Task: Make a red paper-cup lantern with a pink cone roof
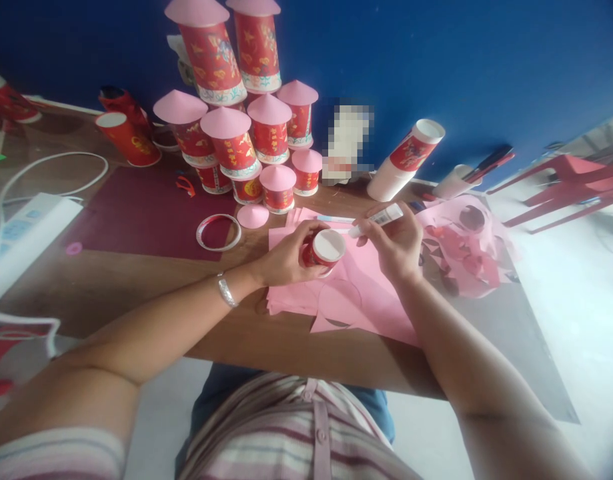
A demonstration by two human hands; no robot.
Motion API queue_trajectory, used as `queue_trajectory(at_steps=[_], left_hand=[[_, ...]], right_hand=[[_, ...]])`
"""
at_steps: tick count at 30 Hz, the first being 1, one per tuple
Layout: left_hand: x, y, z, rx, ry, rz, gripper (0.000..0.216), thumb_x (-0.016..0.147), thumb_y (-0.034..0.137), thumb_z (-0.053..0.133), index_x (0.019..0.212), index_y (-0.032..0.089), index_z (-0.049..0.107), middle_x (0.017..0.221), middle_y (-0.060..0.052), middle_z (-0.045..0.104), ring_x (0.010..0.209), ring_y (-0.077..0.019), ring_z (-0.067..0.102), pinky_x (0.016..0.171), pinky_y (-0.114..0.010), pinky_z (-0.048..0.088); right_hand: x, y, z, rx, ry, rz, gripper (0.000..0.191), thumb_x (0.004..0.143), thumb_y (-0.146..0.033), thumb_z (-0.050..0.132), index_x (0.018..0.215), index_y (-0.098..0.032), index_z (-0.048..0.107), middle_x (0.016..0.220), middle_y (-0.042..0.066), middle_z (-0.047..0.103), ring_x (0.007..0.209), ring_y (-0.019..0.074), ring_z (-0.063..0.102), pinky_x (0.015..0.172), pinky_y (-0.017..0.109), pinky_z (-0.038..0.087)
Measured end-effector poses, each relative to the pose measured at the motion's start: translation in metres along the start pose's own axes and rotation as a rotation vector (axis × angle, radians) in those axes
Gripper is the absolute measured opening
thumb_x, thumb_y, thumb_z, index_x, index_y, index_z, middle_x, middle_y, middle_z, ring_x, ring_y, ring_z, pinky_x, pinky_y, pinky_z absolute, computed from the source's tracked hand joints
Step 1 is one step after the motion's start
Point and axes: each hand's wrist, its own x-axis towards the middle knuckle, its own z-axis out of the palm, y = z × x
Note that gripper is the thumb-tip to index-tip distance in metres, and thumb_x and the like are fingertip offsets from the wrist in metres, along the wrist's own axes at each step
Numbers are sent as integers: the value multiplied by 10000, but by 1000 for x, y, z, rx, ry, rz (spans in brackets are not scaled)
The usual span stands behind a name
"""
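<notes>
My left hand is wrapped round a small red paper cup, its white round end facing up toward me. In my right hand is a white tube of glue, pinched between thumb and fingers, with its narrow tip pointing left, a little apart from the cup. Under both hands lie sheets of pink paper, one marked with a circle outline. A pink paper cone lies to the left, next to a white-and-red ring.
Red cups with pink cone tops stand stacked at the back. Stacked white cups and a pen holder are at the back right. Pink paper scraps lie right. A power strip with white cable sits left.
</notes>
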Motion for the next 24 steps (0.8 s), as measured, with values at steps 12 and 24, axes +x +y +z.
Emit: queue_trajectory(at_steps=[12,24], left_hand=[[3,-2,4,136,3,-117,702,759,405,917,1312,194,540,1353,-162,703,1267,-359,689,1081,-536,584],[5,16,2,193,-99,-150,464,813,321,793,1213,199,594,1275,-117,753,1148,-311,738,991,-466,614]], right_hand=[[-1,3,7,4,-9,17,492,786,-610,930,807,-268,578,701,-48,713,512,122,639,455,278,546],[-11,2,7,-161,-88,-27,376,863,-505,887,860,-259,602,817,-27,736,639,135,657,585,316,586]])
